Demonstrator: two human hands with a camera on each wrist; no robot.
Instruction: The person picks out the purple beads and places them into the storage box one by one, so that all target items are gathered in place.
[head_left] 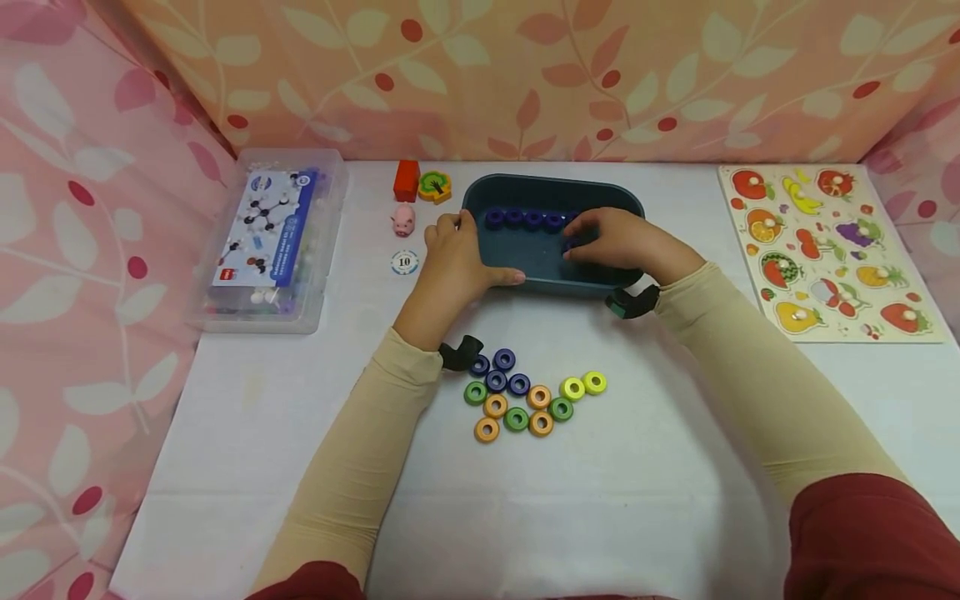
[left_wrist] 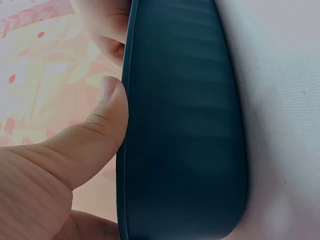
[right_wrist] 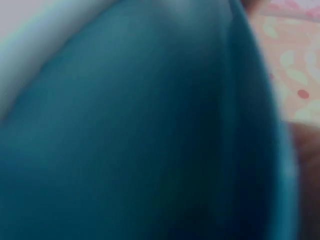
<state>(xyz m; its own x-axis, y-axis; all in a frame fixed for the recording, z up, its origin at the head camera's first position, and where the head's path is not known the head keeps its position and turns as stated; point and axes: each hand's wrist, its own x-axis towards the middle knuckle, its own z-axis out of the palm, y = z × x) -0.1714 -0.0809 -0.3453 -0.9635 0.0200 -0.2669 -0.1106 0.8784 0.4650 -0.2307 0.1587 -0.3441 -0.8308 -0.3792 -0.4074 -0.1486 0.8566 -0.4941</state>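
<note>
Tray (head_left: 517,250), dark teal with rounded corners, sits on a white-covered table (head_left: 667,475) in front of a person, its long axis running left to right. Inside, against the far wall, a row of blue rings (head_left: 533,218) follows that same axis; four show plainly and another seems partly covered by the fingers at the row's right end. The right hand (head_left: 633,239) reaches in over the tray's right end, thumb and forefinger bent towards each other and, as far as can be judged, pinching one blue ring (head_left: 567,247), of which only a small part shows. That held ring lies just beside the row's right end, on the side nearer the person, so the relation that matters most appears to be this short gap, away from the person, between ring and row. The right hand is plainly the nearer one to it. At the opposite end, the left hand (head_left: 452,258) grips the tray's near left corner, thumb along the near rim, the other fingers at the left end. Nearer the person, well apart from the held ring, loose rings (head_left: 516,419) in blue, green, orange and yellow lie on the table. The right wrist view is too blurred to show the pinch.
</note>
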